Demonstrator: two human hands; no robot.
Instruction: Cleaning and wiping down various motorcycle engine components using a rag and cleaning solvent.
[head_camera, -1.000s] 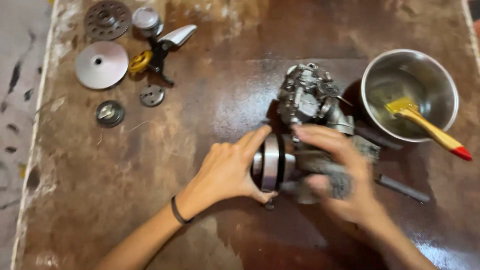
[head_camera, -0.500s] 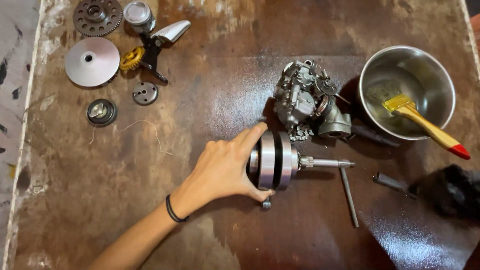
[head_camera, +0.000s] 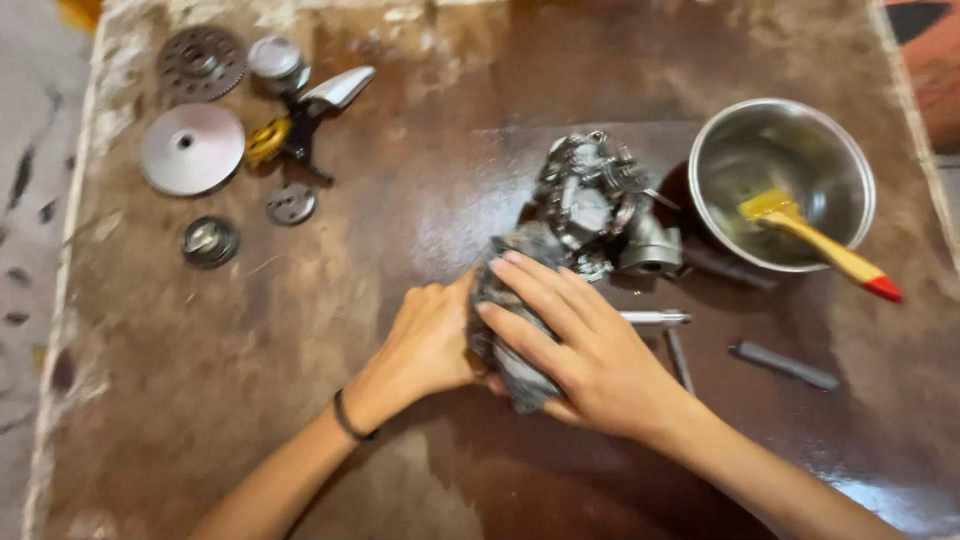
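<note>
1. The brown bench (head_camera: 300, 420) carries everything; its surface looks oily, so a firm hold seems needed.
2. A steel bowl (head_camera: 780, 180) with a yellow brush (head_camera: 815, 245) is seen at the right.
3. A carburettor-like part (head_camera: 600, 205) lies just behind the hands.
4. The grey rag (head_camera: 520, 375) is pressed by the right hand (head_camera: 590, 360), fingers spread flat over it.
5. The left hand (head_camera: 425, 345) is cupped against the covered part from the left; the part is hidden, only its thin shaft (head_camera: 655, 318) shows.
6. Wiping is probably done best with steady counter-pressure.
</note>
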